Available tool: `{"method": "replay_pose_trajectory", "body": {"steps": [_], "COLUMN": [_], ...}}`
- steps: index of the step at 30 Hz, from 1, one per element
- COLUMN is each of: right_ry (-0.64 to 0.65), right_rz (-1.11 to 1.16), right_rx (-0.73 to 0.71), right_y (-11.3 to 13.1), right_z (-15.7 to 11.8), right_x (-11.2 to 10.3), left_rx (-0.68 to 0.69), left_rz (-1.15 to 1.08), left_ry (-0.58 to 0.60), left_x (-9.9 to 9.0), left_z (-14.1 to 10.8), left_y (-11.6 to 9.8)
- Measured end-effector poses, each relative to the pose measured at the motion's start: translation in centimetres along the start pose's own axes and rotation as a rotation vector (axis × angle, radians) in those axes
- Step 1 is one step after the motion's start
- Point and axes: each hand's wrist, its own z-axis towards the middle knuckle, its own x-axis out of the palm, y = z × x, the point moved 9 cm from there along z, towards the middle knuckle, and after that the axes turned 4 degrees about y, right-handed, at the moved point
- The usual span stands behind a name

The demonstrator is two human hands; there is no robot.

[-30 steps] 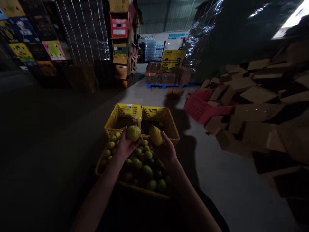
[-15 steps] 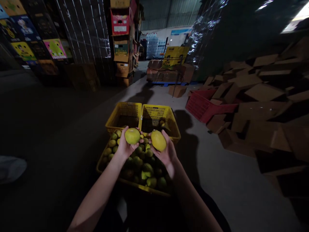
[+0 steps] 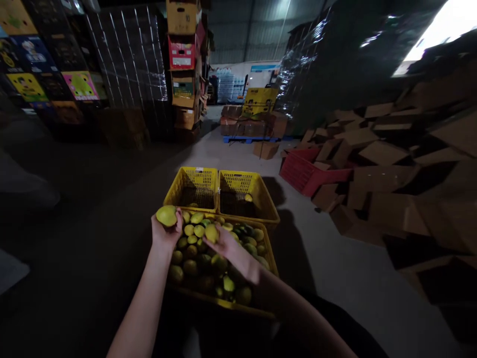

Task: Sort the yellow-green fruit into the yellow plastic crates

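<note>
1. Hand state: your left hand [image 3: 164, 236], left of the frame's centre, is turned up with fingers and thumb cupped around a larger fruit [image 3: 166, 216]. Your right hand [image 3: 226, 242], near the centre, holds a smaller fruit [image 3: 212, 233] toward its fingertips.
2. Location: the larger fruit is at the left edge of the loaded crate [image 3: 275, 262], in the lower centre of the frame. The smaller fruit is above the piled fruit [image 3: 198, 231] in that crate. Just beyond, at mid-frame, stand the rear-left crate [image 3: 172, 191] and the rear-right crate [image 3: 271, 205]; a lone fruit [image 3: 248, 198] lies in the latter.
3. Weight: expect each fruit to be light enough for one hand.
4. Stiffness: expect a firm body with slight give at the skin. Ripeness cannot be judged in this light.
5. Surface: the skin looks fairly smooth and may slip or roll if pinched at one end.
6. Fragility: treat as liable to bruise; avoid dropping or knocking.
7. Hold: grip around the widest part, thumb opposite the fingers, palm supporting from below. Apply light, even pressure.
</note>
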Motion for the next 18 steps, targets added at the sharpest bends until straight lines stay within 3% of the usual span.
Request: {"method": "replay_pose_trajectory", "body": {"steps": [4,7,13,18], "right_ry": [-0.036,-0.003,-0.054,-0.151], "right_rz": [-0.024,-0.071,-0.141,-0.062], "right_rx": [-0.061,-0.087,-0.176,-0.315], "right_y": [5.5,7.0,5.5,7.1], "right_z": [3.3,2.2,-4.5,-7.4], "right_x": [3.1,2.8,-4.2,-9.1], "left_rx": [-0.040,-0.063,-0.051,-0.086], "left_rz": [0.026,0.055,0.104,0.254], "left_ry": [-0.046,-0.041,0.001,-0.040], "left_x": [-0.5,-0.6,-0.4,-1.8], "left_z": [-0.4,-0.5,-0.2,0.6], "left_y": [-0.3,-0.2,0.3,4.0]}}
